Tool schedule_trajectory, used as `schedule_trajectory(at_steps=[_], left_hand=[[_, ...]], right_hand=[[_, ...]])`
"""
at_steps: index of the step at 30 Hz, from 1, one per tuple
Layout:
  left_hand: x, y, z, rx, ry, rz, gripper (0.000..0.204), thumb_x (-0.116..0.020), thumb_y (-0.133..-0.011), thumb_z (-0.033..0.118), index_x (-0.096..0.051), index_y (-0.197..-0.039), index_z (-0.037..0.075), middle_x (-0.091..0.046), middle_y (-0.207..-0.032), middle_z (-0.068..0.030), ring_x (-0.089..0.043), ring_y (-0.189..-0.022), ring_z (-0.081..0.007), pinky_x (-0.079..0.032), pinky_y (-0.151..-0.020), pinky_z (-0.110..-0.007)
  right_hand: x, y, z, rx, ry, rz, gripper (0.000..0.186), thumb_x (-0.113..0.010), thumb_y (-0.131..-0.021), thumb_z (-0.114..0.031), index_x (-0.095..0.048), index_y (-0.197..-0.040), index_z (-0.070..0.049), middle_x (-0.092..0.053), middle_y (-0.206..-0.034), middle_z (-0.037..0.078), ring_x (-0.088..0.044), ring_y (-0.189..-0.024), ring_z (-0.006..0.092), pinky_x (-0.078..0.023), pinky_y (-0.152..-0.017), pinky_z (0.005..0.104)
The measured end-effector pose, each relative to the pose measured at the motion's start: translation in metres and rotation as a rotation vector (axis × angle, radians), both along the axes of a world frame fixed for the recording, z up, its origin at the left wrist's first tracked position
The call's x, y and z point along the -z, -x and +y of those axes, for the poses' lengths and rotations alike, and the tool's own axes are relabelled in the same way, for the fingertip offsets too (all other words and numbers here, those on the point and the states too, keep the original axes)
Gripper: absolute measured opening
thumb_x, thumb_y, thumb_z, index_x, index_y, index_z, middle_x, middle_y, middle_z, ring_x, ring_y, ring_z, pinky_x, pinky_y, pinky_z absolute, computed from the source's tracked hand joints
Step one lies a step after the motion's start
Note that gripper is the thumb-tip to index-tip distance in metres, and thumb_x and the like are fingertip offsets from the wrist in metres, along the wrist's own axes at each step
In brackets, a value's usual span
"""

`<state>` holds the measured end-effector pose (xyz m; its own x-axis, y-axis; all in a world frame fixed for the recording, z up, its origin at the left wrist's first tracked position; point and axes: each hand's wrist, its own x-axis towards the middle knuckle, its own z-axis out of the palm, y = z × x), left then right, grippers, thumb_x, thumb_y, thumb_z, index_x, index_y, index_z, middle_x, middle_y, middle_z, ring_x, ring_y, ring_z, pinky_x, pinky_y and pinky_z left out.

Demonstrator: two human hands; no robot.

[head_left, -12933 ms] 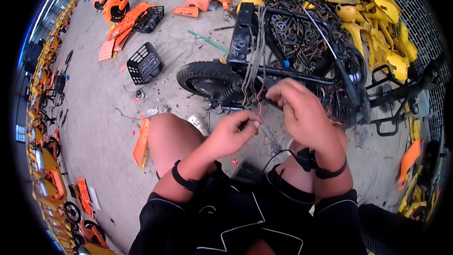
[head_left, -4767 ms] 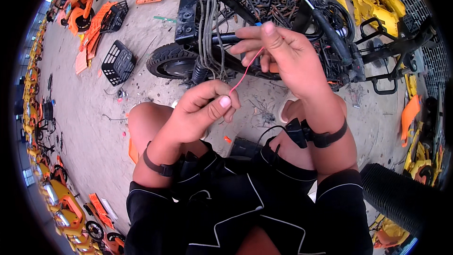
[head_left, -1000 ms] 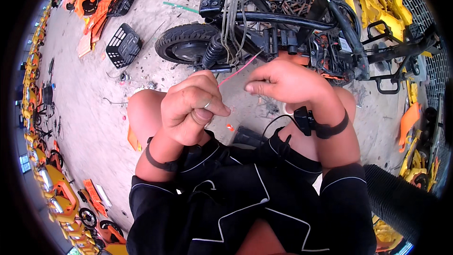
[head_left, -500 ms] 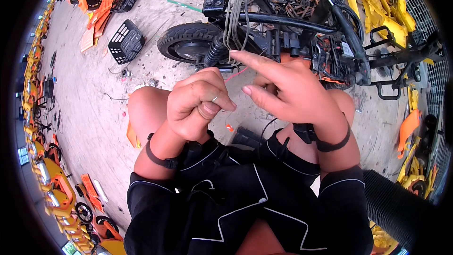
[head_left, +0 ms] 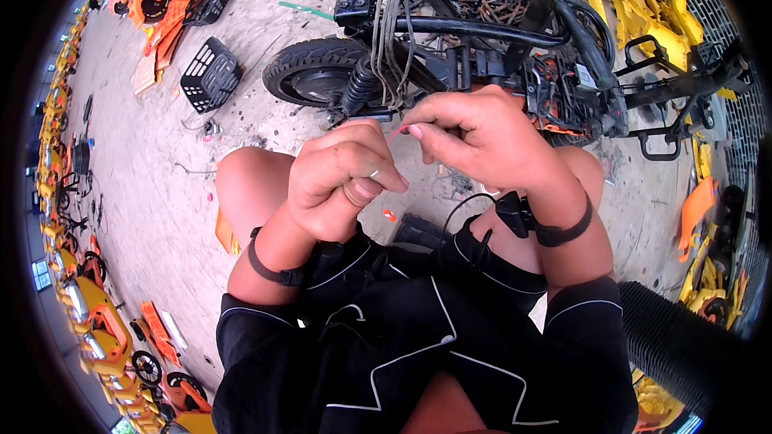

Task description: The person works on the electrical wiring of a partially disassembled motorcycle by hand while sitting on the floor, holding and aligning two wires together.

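Over my lap, my left hand [head_left: 342, 181] is closed round a thin pink wire [head_left: 396, 132], which runs out from its top. Just right of it, my right hand [head_left: 482, 137] pinches the wire between thumb and forefinger. Beyond both hands is a stripped black scooter frame [head_left: 490, 32], with a rear wheel [head_left: 293, 72], a black spring shock [head_left: 360, 84] and grey cables [head_left: 392, 12] hanging over it.
A black basket [head_left: 211, 74], orange panels [head_left: 165, 40] and small scraps lie on the concrete floor [head_left: 145, 193]. A row of scooters [head_left: 88, 297] lines the left. Yellow panels [head_left: 659, 8] are heaped behind the frame. A ribbed black object [head_left: 667, 337] sits at my lower right.
My right hand was apart from the wire one second ago and pointing forward half a second ago; now it grips the wire near my left hand, which stays closed.
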<state>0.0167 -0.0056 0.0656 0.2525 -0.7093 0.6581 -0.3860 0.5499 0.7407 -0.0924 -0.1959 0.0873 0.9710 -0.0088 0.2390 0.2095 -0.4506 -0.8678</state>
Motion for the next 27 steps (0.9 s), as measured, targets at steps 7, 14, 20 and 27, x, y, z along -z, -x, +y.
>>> schedule_trajectory(at_steps=[7, 14, 20, 27], left_hand=[[-0.006, 0.01, -0.005, -0.043, -0.138, -0.21, 0.018, -0.06, -0.067, -0.002, -0.067, -0.083, 0.001, -0.057, -0.07, -0.0086, -0.056, -0.062, -0.0267, -0.049, -0.064, -0.037], [-0.001, 0.014, -0.008, -0.092, -0.12, -0.304, 0.031, -0.056, -0.054, -0.002, -0.068, -0.082, -0.001, -0.057, -0.069, -0.0081, -0.053, -0.059, -0.0249, -0.045, -0.056, -0.035], [-0.001, 0.016, -0.012, -0.12, -0.083, -0.339, 0.032, -0.054, -0.052, -0.002, -0.068, -0.081, -0.001, -0.057, -0.066, -0.0071, -0.052, -0.056, -0.0232, -0.043, -0.054, -0.033], [-0.006, 0.017, -0.01, -0.138, -0.078, -0.358, 0.033, -0.054, -0.051, -0.002, -0.068, -0.081, -0.001, -0.056, -0.066, -0.0069, -0.051, -0.055, -0.0234, -0.041, -0.052, -0.034]], right_hand=[[0.015, -0.002, 0.019, 0.178, 0.064, 0.003, 0.004, -0.067, -0.086, -0.007, -0.067, -0.085, -0.003, -0.047, -0.05, 0.003, -0.04, -0.043, 0.008, -0.031, -0.042, 0.027], [0.016, -0.003, 0.025, 0.25, -0.006, 0.109, 0.011, -0.068, -0.082, -0.014, -0.065, -0.08, -0.003, -0.061, -0.06, 0.014, -0.062, -0.051, 0.0303, -0.047, -0.049, 0.0357], [0.02, -0.002, 0.026, 0.273, -0.149, 0.101, 0.01, -0.069, -0.083, -0.01, -0.065, -0.079, -0.002, -0.06, -0.058, 0.012, -0.057, -0.048, 0.0154, -0.045, -0.048, 0.0305], [0.02, -0.001, 0.029, 0.258, -0.151, 0.043, 0.009, -0.063, -0.09, -0.005, -0.064, -0.082, -0.002, -0.053, -0.056, -0.005, -0.039, -0.05, -0.0005, -0.029, -0.043, 0.0221]])
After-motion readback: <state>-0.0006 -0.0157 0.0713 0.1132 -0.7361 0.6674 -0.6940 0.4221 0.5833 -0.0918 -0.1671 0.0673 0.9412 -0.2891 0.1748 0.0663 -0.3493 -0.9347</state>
